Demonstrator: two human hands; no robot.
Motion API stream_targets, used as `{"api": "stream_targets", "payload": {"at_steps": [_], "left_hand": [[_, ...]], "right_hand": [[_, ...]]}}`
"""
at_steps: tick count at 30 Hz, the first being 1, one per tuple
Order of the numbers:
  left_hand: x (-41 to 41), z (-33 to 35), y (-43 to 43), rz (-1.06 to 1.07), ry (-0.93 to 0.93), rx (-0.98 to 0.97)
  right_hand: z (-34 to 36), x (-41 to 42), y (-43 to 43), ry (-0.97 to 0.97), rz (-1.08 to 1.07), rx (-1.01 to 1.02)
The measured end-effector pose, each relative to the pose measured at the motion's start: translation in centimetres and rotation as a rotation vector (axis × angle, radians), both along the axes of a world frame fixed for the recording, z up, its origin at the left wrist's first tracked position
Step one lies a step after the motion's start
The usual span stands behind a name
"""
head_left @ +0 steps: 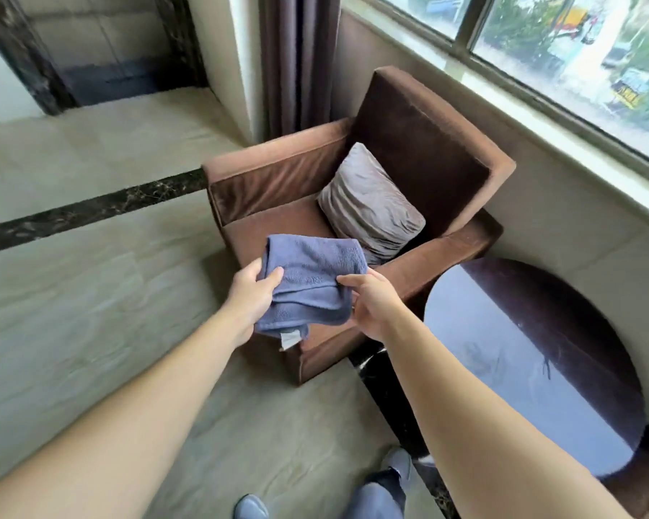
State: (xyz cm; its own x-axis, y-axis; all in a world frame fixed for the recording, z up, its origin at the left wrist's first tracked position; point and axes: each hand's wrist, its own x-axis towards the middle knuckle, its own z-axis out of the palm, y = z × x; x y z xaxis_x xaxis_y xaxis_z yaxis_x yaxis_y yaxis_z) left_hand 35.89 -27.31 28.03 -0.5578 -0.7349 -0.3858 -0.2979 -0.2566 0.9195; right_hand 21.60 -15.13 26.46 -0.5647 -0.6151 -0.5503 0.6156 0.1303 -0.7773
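A folded blue towel (311, 279) hangs in the air above the front of a brown armchair (420, 118). My left hand (250, 294) grips the towel's left edge, thumb on top. My right hand (371, 305) pinches its right edge, with the thumb lying across the fold. A white label dangles from the towel's lower corner. A grey cushion (371, 204) leans in the back corner of the chair's seat.
A round dark glossy table (540, 368) stands right of the armchair, under a windowsill (562, 144). A brown curtain (296, 61) hangs behind the chair. Pale tiled floor (90, 294) with a dark stripe spreads to the left. My feet show at the bottom.
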Motion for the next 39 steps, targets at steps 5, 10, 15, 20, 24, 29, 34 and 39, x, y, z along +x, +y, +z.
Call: {"api": "stream_targets", "payload": {"at_steps": [5, 10, 15, 20, 24, 29, 34, 39], "left_hand": [[13.5, 2.5, -8.3, 0.131, -0.010, -0.040], [20.2, 2.3, -14.3, 0.269, 0.009, 0.010], [21.4, 1.2, -20.2, 0.380, 0.037, 0.147], [19.4, 0.1, -30.1, 0.379, -0.007, 0.226], [17.2, -0.3, -39.3, 0.386, -0.020, 0.266], [13.9, 0.0, -49.5, 0.437, 0.057, 0.331], [11.2, -2.6, -60.5, 0.427, 0.119, 0.438], [7.7, -6.2, -74.7, 0.362, 0.159, 0.461]], "right_hand": [[1.8, 11.4, -9.4, -0.011, 0.260, -0.020], [3.4, 16.5, -17.3, -0.012, 0.423, 0.004], [3.2, 16.7, -25.3, -0.030, 0.481, 0.067], [1.2, 15.0, -35.2, -0.039, 0.487, 0.092], [0.9, 12.1, -44.5, -0.119, 0.492, 0.036], [1.7, 9.6, -55.3, -0.116, 0.494, -0.030], [-0.2, 6.5, -66.6, -0.082, 0.433, 0.002], [-2.3, 2.6, -79.8, -0.030, 0.316, 0.115]]}}
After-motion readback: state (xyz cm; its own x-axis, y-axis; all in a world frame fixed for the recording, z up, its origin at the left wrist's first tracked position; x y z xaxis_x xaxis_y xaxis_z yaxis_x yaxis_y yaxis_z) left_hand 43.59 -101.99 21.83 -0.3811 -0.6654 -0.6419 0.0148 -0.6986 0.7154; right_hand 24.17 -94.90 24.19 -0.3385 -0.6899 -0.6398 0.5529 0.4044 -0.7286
